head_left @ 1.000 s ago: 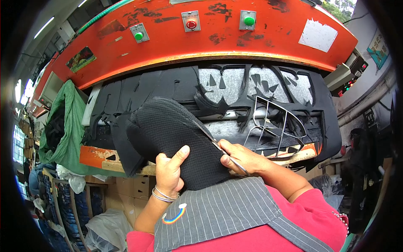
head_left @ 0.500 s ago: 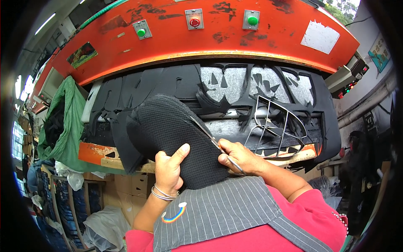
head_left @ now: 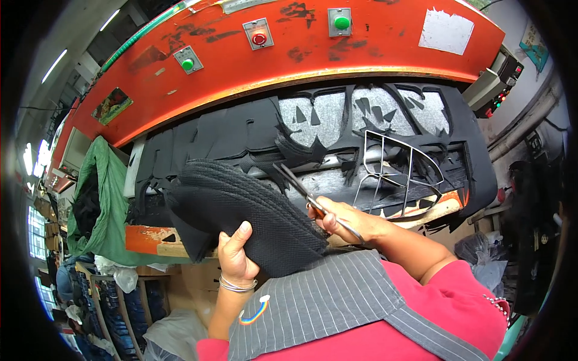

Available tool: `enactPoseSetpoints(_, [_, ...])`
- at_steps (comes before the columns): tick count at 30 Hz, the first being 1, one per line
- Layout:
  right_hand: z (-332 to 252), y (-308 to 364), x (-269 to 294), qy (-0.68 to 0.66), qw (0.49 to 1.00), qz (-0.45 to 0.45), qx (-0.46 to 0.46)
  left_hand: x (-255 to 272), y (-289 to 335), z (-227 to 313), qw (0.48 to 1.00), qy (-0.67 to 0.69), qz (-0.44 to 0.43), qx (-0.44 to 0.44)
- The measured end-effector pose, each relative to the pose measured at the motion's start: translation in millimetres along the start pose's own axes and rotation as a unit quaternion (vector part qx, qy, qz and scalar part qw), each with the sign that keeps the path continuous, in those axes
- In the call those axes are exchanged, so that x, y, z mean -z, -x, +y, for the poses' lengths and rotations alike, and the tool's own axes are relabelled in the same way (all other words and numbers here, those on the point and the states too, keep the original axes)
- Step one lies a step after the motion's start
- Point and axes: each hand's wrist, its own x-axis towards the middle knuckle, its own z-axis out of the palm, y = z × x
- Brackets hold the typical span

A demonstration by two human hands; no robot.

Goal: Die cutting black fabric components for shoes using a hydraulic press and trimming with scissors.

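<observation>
A thick stack of black textured shoe-sole-shaped sheets (head_left: 241,210) rests against my front, its layered edges fanned out toward the right. My left hand (head_left: 238,256) grips its near left part, thumb on top and the other fingers hidden underneath. In my right hand (head_left: 340,218) is a pair of metal scissors (head_left: 299,185), held by the handles. Its blades point up and left, slightly apart, just off the stack's right edge. Beyond lies black sheet material (head_left: 205,126) with shapes cut out of it, on the machine's bed.
A metal cutting die (head_left: 394,171) lies right of the scissors on the black scraps. The orange machine beam (head_left: 301,54) with a red button and green buttons spans the far side. Green cloth (head_left: 99,204) hangs at the left, above a rack of dark pieces (head_left: 114,307).
The scissors have moved off the stack's edge and their blades have parted a little. The stack has tilted and its layers now show along the edge. The view has shifted slightly.
</observation>
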Motion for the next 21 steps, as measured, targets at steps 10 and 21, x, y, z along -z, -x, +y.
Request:
enactPoseSetpoints(10, [-24, -25, 22, 0.073, 0.990, 0.054, -0.111, -7, -1, 8, 0.998, -0.055, 0.030, -0.007])
enactPoseSetpoints(21, [-237, -148, 223, 0.436, 0.862, 0.258, 0.023, 40, 84, 121, 0.930, -0.218, 0.217, -0.202])
